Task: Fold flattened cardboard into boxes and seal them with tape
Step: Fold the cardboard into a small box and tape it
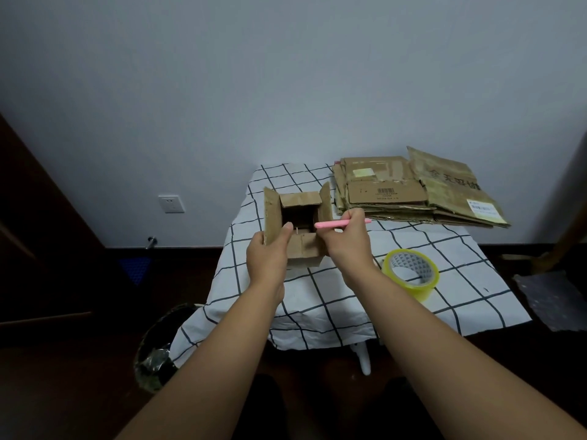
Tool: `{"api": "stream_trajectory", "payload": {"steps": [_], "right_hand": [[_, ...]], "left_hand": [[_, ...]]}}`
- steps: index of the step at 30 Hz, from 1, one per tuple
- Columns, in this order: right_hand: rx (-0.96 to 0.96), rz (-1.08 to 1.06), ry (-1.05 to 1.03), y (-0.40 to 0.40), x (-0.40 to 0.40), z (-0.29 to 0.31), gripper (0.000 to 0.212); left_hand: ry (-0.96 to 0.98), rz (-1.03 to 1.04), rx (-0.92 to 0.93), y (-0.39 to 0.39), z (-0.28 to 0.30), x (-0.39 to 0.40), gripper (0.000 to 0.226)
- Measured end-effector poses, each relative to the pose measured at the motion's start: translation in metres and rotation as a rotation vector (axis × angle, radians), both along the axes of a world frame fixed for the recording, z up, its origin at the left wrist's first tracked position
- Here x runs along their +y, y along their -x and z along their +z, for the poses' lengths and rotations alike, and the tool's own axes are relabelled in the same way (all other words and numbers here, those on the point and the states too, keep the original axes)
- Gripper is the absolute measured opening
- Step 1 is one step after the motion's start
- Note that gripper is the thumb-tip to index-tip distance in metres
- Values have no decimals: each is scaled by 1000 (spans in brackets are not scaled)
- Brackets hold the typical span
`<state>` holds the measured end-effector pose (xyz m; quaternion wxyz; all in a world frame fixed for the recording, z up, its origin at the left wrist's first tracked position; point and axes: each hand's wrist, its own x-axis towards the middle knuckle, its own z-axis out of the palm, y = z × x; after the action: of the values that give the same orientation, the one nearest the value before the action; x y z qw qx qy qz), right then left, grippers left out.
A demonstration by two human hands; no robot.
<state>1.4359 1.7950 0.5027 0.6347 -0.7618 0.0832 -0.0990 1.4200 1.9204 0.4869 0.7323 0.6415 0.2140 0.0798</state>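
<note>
Centrally, a small box [300, 228] is held upright on the table [317, 300], its top open and all four flaps raised or splayed. The left flap is gripped by the left hand [270, 255], with the thumb laid against the flap's inner face and the fingers hidden behind the cardboard. The near flap, bent inward over the opening, is touched by the right hand [344, 239], whose fingers are curled around a pink cutter [341, 223]. The cutter is held level, its long axis running left to right across the box's right side, with one end over the opening and the other sticking out past the knuckles to the right.

A checked white cloth [349, 309] is draped over the table. A roll of yellowish tape [411, 274] is seen lying flat on the cloth, just to the right of the right wrist and apart from the box. A stack of flattened cardboard [413, 192] is piled at the table's far right corner, against the wall [286, 90], with one large sheet overhanging the right edge. A socket [171, 203] is fixed low on the wall to the left, and a lined bin [158, 347] stands on the dark floor beside the table's near left corner.
</note>
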Motion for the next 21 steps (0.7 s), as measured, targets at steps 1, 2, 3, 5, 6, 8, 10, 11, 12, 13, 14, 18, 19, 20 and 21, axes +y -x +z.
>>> {"api": "stream_trajectory", "payload": {"steps": [1, 2, 3, 5, 6, 8, 10, 11, 12, 13, 14, 18, 19, 20, 21], "right_hand": [[-3, 27, -32, 1, 0, 1, 39], [-3, 59, -71, 3, 0, 2, 40], [-1, 91, -107, 4, -1, 2, 40], [13, 149, -156, 3, -4, 3, 37], [26, 168, -165, 2, -6, 3, 34], [62, 181, -163, -3, -8, 4, 28], [90, 199, -190, -10, -8, 8, 24], [97, 216, -232, -15, -8, 11, 23], [99, 232, -284, -21, -7, 14, 23], [96, 243, -338, -27, -7, 16, 22], [90, 249, -384, -34, -7, 20, 19], [75, 240, -448, -73, -1, 18, 18], [77, 228, -431, -85, 2, 15, 22], [76, 222, -416, -97, 5, 12, 26], [74, 223, -402, -110, 8, 8, 28]], "left_hand": [[-2, 13, 2, -1, 1, 0, 55], [-3, 12, -2, -1, 3, 1, 43], [-5, 4, -7, -2, 4, 1, 32], [-2, -52, -14, -4, 6, 3, 24], [0, -91, -27, -5, 8, 4, 21], [1, -168, -52, -8, 10, 5, 20], [-39, -241, -62, -13, 15, 7, 29], [-84, -275, -76, -16, 17, 8, 31], [-130, -312, -93, -21, 19, 9, 30], [-185, -348, -106, -27, 19, 11, 31], [-245, -369, -119, -34, 17, 13, 37], [-493, -320, -125, -75, 3, 19, 94], [-534, -292, -115, -87, -1, 19, 104], [-563, -262, -104, -99, -3, 18, 111], [-577, -229, -93, -112, -5, 18, 113]]}}
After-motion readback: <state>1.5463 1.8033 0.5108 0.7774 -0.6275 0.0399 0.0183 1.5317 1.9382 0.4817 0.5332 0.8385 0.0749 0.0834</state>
